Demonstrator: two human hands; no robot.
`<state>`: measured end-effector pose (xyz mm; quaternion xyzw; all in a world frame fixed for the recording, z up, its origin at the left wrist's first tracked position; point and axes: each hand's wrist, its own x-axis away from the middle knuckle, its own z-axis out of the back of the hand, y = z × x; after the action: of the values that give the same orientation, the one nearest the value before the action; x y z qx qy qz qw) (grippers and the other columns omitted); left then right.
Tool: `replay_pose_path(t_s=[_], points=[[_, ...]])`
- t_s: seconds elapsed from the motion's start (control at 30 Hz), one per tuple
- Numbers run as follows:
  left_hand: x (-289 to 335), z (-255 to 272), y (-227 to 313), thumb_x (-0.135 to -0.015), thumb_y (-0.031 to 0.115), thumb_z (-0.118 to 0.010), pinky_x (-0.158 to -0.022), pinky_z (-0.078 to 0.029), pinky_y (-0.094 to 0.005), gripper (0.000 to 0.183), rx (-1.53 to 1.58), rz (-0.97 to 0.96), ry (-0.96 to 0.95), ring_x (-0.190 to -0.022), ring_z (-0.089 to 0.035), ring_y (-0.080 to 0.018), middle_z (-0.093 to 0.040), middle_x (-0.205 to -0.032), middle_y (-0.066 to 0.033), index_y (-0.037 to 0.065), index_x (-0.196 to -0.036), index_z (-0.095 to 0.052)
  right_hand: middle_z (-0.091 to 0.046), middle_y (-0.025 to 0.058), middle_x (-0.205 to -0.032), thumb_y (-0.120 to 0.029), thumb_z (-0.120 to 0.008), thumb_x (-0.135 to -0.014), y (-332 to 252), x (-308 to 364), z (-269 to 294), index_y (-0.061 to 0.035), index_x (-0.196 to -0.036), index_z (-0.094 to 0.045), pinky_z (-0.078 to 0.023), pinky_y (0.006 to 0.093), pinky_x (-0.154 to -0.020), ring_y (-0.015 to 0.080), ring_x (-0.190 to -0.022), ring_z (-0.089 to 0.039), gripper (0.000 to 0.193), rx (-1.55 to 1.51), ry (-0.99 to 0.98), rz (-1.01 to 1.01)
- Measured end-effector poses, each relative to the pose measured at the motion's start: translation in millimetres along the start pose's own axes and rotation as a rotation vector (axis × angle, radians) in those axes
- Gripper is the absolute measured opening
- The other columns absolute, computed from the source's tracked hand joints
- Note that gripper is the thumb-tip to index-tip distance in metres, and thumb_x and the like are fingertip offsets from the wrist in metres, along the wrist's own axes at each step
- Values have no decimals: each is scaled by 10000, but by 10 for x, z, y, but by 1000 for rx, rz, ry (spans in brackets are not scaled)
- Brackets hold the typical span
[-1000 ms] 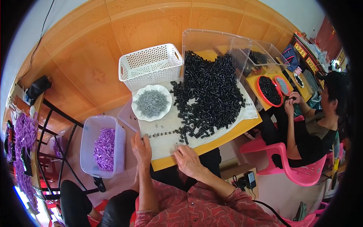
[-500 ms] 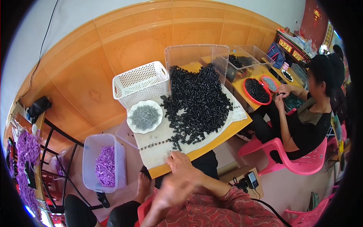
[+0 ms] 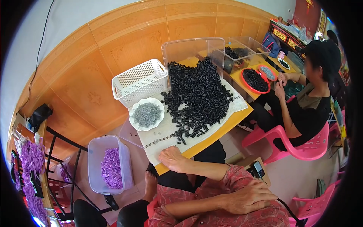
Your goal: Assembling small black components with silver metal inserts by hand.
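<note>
My left hand (image 3: 249,196) lies across my body on the red patterned sleeve of my right arm. Its fingers are stretched out flat and it grips nothing. My right hand (image 3: 172,158) rests at the near edge of the table on a white cloth (image 3: 153,153). Its fingers are curled in, and whatever they may hold is hidden. Beyond it a big heap of short black tube-like pieces (image 3: 196,98) spreads out of a clear plastic bin (image 3: 193,43) tipped on its side. A white scalloped bowl (image 3: 162,120) left of the heap holds small grey pieces (image 3: 146,114).
Behind the bowl stands a white perforated basket (image 3: 138,85). On the floor at left is a translucent tub (image 3: 92,166) of purple pieces. A person (image 3: 310,102) sits at right in a pink chair (image 3: 302,143), working beside red trays (image 3: 245,81). A boxy device (image 3: 259,169) lies near my right elbow.
My left hand has moved right, from over my right forearm to my right sleeve, and has flattened. My right hand has shifted slightly left along the table edge. The view has turned a little.
</note>
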<state>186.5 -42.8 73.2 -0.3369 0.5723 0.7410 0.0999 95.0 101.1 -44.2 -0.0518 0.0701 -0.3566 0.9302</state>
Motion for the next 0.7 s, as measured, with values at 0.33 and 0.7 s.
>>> replay_pose_path(t_s=[0.33,0.7], points=[[-23,158,44,-964,182,-605,-1050,-350,-469,343,-181,-57,32,-1130,-545,-324,-580,-1189,-157,-5,-1251,-620,-618,89,-682,-137,-637,-718,14,274,55,-26,-763,-627,-511,342,-518,248,-625,-630,120,226,178,134],[848,843,85,-869,63,-748,-801,-557,-333,238,-334,183,466,-941,-689,-245,-700,-1018,-115,8,-1096,-700,-640,106,-996,-105,-673,-786,362,943,29,-14,-977,-669,-545,391,-690,288,-872,-653,211,-180,427,17]])
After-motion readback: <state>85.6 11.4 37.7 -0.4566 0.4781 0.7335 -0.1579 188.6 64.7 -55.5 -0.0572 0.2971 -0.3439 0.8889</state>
